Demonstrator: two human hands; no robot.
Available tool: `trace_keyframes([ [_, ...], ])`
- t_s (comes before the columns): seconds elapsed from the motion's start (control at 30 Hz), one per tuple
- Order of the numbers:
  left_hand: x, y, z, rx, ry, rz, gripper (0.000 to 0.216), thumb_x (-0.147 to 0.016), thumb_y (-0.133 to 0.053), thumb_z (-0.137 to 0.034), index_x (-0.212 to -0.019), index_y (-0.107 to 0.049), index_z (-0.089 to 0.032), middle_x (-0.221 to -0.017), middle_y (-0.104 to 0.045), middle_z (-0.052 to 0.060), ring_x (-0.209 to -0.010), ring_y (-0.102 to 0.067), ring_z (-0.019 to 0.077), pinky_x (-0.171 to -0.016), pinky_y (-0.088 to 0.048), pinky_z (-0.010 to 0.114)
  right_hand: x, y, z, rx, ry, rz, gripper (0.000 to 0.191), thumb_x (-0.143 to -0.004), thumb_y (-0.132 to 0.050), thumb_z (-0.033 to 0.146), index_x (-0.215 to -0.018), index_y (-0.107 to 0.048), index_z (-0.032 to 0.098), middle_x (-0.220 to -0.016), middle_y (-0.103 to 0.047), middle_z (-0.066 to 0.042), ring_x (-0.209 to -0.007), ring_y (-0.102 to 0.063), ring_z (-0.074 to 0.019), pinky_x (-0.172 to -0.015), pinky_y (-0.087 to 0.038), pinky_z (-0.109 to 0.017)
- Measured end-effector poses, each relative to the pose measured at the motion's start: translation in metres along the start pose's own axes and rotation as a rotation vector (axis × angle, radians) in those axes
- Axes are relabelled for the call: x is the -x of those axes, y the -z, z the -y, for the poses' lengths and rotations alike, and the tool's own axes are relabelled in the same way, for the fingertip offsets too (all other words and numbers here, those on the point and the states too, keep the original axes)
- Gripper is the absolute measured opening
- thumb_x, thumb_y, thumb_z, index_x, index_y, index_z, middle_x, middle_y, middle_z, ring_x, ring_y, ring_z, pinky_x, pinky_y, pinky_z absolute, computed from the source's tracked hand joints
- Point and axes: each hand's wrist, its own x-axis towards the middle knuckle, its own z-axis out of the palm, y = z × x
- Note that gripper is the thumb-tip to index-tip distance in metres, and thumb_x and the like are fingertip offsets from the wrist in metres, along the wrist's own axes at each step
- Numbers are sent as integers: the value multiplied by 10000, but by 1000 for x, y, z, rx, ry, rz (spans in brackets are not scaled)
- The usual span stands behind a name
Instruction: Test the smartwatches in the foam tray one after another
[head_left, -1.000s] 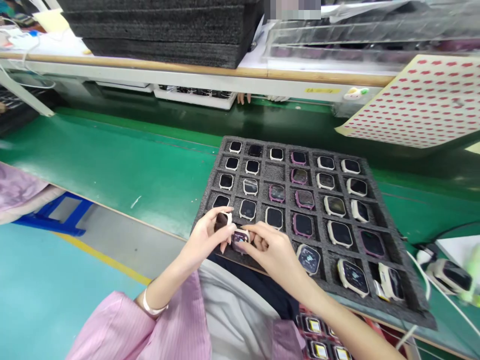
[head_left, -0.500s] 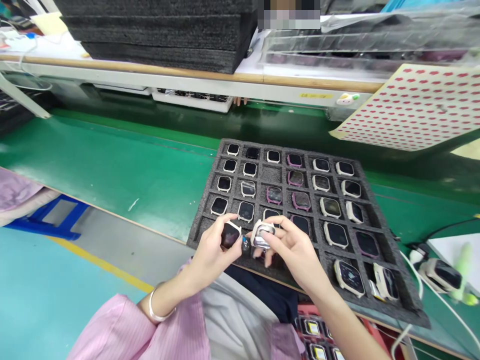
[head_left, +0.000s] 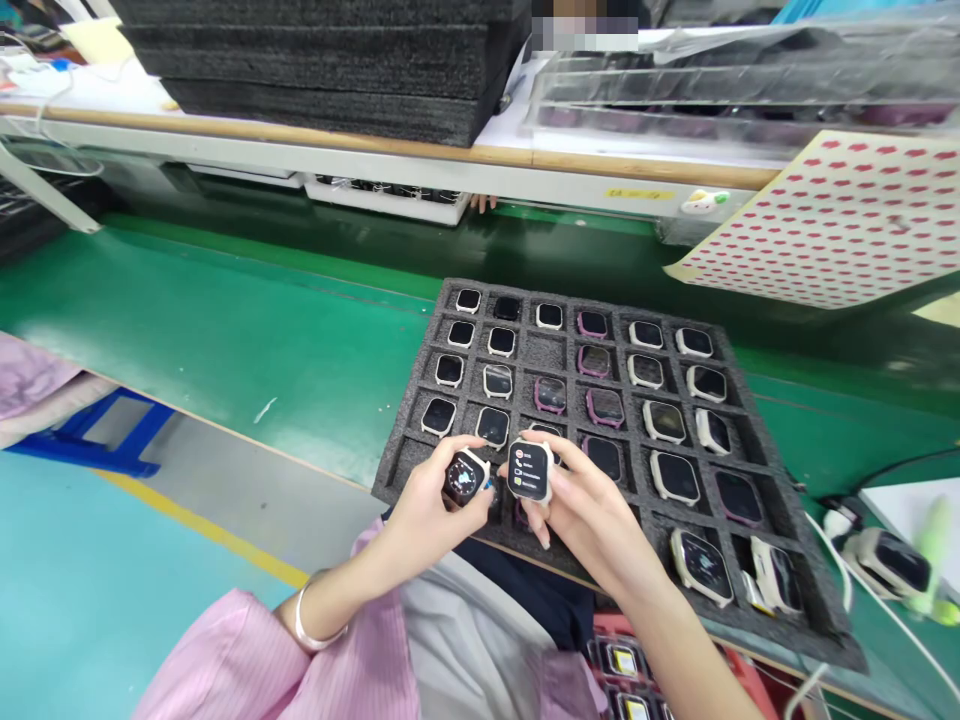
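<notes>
A black foam tray (head_left: 772, 450) with a grid of pockets lies on the green belt, most pockets holding white or purple smartwatch bodies. My left hand (head_left: 427, 505) grips a white watch body (head_left: 465, 477) with a lit dial over the tray's near left corner. Beside it, my right hand (head_left: 592, 515) holds a second white watch body (head_left: 529, 471) upright, its screen showing a menu. The two watches are almost touching.
The green conveyor belt (head_left: 225, 320) runs left to right. Stacked black foam sheets (head_left: 322, 60) sit on the far shelf. A sheet of red dot stickers (head_left: 832, 220) leans at right. A watch on a cable (head_left: 885, 565) lies at the far right. More watches (head_left: 622, 660) sit below the belt edge.
My right hand lifted a white watch from the tray's near row and turned it face up, its screen now lit. My left hand's watch screen has lit too.
</notes>
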Motion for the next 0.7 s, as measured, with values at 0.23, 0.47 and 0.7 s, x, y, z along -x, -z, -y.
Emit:
trace_keyframes([
  [0.23,2,0,-1,170,2,9,372,-808,-577,-163,-1167,-490,-208,-862,-533,-2,-710,-508,103,-658,-437,195,4,-4,0,-18,6,-56,353,-838,-645,316,-1168,-591,205,-894,-661,-62,-597,-562,-119,-513,-473,-227],
  [0.47,6,-2,-1,303,35,68,406,-816,-605,-207,-1202,-481,-202,-942,-530,21,-683,-506,88,-745,-480,240,9,-6,-2,-6,14,-31,364,-801,-682,335,-1136,-586,226,-966,-680,-74,-813,-651,-198,-723,-520,-327],
  [0.7,8,-3,0,294,59,82,439,-828,-605,-211,-1246,-469,-202,-907,-549,17,-742,-544,106,-720,-477,214,13,-8,-5,-58,34,-3,292,-806,-677,282,-1076,-611,193,-905,-709,-87,-774,-689,-213,-699,-526,-323],
])
